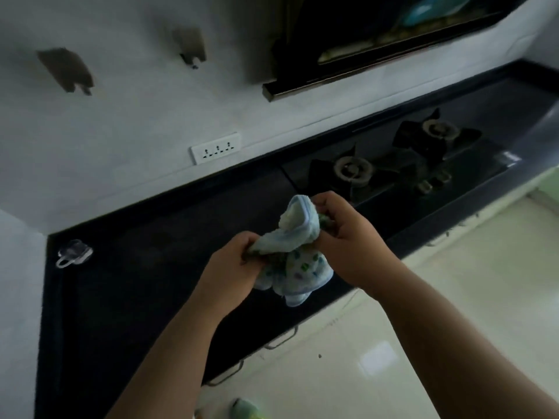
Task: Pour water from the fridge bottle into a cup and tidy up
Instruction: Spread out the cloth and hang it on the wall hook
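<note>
Black counter point(127, 297) carries a clear cup point(73, 254) and gas stove point(393, 164).

Dim kitchen, low light. White wall point(127, 122) fills upper left of frame; white socket strip point(215, 148) low on it, two dark hook-like mounts point(67, 69) higher up. Black countertop point(127, 282) runs diagonally lower left to upper right. Two-burner gas hob point(399, 164) set in it right of centre. Dark range hood point(378, 40) top right. Pale glossy floor tiles point(453, 297) lower right, with reflections. Cabinet handles point(281, 340) under counter edge.
</note>
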Available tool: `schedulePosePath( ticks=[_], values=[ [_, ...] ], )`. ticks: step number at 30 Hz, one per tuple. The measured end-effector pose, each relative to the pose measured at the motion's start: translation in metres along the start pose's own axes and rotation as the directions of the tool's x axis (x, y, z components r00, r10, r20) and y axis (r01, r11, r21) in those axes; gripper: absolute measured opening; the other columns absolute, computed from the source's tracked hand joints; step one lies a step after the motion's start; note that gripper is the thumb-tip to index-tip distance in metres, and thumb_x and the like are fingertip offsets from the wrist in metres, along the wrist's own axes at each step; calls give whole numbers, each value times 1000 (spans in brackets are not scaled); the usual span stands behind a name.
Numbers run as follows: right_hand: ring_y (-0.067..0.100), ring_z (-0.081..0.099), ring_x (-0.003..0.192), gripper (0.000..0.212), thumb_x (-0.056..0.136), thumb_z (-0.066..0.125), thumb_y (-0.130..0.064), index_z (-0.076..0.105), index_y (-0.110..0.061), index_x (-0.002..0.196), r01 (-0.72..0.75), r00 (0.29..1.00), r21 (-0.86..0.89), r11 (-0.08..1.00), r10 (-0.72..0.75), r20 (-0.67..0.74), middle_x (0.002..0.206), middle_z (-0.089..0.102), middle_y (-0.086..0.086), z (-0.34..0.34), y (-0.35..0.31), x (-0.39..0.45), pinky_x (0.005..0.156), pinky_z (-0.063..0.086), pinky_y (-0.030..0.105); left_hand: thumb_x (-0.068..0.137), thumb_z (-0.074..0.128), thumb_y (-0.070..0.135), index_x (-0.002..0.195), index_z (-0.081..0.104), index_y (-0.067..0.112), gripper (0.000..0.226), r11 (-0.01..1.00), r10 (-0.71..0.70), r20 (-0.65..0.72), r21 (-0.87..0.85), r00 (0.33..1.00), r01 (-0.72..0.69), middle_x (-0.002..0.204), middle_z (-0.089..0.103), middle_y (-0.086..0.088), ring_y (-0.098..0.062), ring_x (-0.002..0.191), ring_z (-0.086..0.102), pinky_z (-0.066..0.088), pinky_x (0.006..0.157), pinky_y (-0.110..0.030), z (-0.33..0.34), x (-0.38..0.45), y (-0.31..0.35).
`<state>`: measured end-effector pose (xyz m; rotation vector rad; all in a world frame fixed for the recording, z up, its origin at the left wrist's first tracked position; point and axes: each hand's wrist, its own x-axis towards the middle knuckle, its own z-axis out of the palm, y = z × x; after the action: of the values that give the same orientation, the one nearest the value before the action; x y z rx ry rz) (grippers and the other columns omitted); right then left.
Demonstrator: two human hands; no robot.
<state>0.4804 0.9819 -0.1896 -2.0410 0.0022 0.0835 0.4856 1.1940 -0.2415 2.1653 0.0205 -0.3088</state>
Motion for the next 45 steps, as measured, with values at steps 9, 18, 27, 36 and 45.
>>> schedulePosePath(
  ticks=[9, 18, 27, 36, 45],
  values=[
    [16, 61, 82, 24, 88, 72, -32, 55, -26, 103, -209, 929, -189, 960, 134, -344, 90, 63, -5, -193, 67, -75, 71, 54, 36, 103, 58, 46, 99, 57, 24, 22, 970, 198, 34, -149, 980, -190, 95, 68, -6, -26, 89, 67, 55, 74, -46, 116, -1, 154],
    [9, 65, 84, 45, 88, 70, -23, 59, -38, 130, -406, 812, -31, 913, 345, -470, 92, 64, -12, -311, 136, -116, 77, 59, 33, 100, 65, 34, 94, 61, 29, 9, 957, 276, 220, -153, 936, -246, 91, 72, 4, -16, 91, 71, 58, 77, -42, 241, 39, 250],
    [20, 65, 81, 14, 89, 67, -25, 60, -33, 98, -526, 624, 1, 851, 387, -679, 92, 63, -6, -410, 193, -106, 72, 58, 36, 98, 63, 27, 94, 61, 28, 5, 901, 431, 423, -146, 797, -409, 90, 71, 1, -19, 90, 69, 56, 74, -40, 369, 125, 348],
    [28, 65, 72, 17, 77, 65, -21, 51, -21, 87, -558, 330, 195, 807, 431, -840, 74, 62, 4, -501, 234, -114, 65, 59, 47, 96, 65, 24, 93, 64, 26, 4, 840, 513, 596, -200, 617, -504, 91, 73, -4, -23, 92, 71, 59, 76, -45, 474, 178, 448],
    [16, 49, 65, 23, 79, 73, -19, 50, -18, 85, -549, 199, 315, 774, 487, -850, 76, 61, 7, -601, 308, -128, 61, 44, 33, 88, 60, 44, 92, 59, 28, 16, 790, 535, 679, -193, 502, -581, 85, 69, -1, -26, 84, 65, 54, 68, -47, 585, 207, 531]
  ],
)
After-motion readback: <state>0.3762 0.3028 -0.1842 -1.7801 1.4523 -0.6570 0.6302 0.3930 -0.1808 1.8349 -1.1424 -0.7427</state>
